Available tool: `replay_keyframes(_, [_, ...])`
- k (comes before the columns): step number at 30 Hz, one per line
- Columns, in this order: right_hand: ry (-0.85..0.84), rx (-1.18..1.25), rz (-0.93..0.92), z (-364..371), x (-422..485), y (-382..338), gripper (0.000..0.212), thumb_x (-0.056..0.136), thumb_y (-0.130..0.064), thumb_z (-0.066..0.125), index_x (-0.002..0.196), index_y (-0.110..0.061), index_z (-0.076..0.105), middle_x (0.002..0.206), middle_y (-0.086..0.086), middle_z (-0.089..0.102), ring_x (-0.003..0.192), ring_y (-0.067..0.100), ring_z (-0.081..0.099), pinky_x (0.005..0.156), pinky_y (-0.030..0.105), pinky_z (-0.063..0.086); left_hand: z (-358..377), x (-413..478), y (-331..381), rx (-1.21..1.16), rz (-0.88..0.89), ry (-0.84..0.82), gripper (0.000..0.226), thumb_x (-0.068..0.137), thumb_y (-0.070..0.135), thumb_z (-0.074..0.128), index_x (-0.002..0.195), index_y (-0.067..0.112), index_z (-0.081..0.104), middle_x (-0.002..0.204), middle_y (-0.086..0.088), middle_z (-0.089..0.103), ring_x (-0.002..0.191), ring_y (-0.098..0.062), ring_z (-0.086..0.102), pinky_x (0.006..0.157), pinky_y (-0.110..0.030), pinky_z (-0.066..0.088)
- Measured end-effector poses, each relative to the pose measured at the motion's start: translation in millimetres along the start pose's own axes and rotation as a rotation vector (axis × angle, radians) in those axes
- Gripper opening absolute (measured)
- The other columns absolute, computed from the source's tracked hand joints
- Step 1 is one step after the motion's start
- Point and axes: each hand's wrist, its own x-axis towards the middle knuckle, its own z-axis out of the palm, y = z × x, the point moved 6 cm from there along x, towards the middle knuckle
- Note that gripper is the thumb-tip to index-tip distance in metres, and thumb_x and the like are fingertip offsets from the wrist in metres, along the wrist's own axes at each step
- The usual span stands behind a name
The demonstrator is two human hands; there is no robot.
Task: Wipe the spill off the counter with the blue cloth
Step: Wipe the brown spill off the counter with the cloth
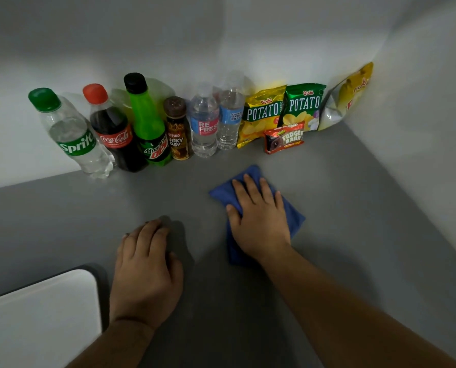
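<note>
The blue cloth (250, 174) lies folded on the grey counter (341, 197), right of centre. My right hand (260, 221) presses flat on top of it, fingers spread and pointing toward the back wall. My left hand (145, 269) rests palm down on the bare counter to the left of the cloth, fingers loosely curled, holding nothing. No liquid shows on the grey surface around the cloth.
Several drink bottles stand along the back wall, from a Sprite bottle (72, 134) to a water bottle (229, 115). Snack bags (282, 110) and a Fudgee Barr pack (284, 139) lean in the right corner. A white board (38, 320) lies at the lower left.
</note>
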Motion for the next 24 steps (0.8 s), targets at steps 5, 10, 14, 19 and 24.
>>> replay_keyframes(5, [-0.014,0.034,-0.065,13,-48,-21,0.064,0.103,-0.059,0.024,0.161,-0.034,0.018,0.173,-0.004,0.013,0.159,0.032,0.001,0.126,0.06,0.004,2,1,0,0.002,0.0,-0.01,0.055,0.083,0.025,0.052,0.134,0.005,0.057,0.142,-0.016,0.056,0.127,-0.042,0.05,0.111,-0.06,0.039])
replay_keyframes(10, [-0.015,0.047,-0.292,4,5,-46,0.061,0.104,-0.053,0.034,0.16,-0.031,0.031,0.171,-0.002,0.024,0.157,0.032,0.012,0.125,0.059,0.008,2,0,1,0.034,-0.009,-0.047,0.057,0.084,0.029,0.049,0.136,0.007,0.056,0.144,-0.015,0.055,0.13,-0.04,0.048,0.113,-0.059,0.038])
replay_keyframes(14, [-0.032,0.024,-0.092,-4,47,-9,0.062,0.106,-0.052,0.029,0.163,-0.029,0.02,0.173,0.0,0.014,0.158,0.029,0.008,0.127,0.054,0.006,2,1,0,0.056,-0.004,-0.061,0.056,0.088,0.033,0.046,0.137,0.008,0.055,0.145,-0.015,0.054,0.132,-0.039,0.048,0.114,-0.058,0.038])
replay_keyframes(19, [0.031,0.032,-0.103,-1,7,-16,0.066,0.099,-0.052,0.026,0.158,-0.023,0.034,0.167,0.003,0.032,0.154,0.037,0.021,0.124,0.061,0.017,2,1,0,0.055,-0.017,-0.068,0.055,0.09,0.035,0.045,0.139,0.012,0.053,0.146,-0.011,0.053,0.133,-0.035,0.047,0.115,-0.057,0.038])
replay_keyframes(24, [-0.04,0.057,-0.294,-1,40,-29,0.061,0.1,-0.048,0.04,0.156,-0.025,0.032,0.168,-0.002,0.028,0.156,0.033,0.015,0.124,0.059,0.009,0,2,2,0.056,-0.045,-0.089,0.055,0.089,0.035,0.047,0.14,0.014,0.053,0.147,-0.009,0.053,0.135,-0.032,0.046,0.115,-0.056,0.038])
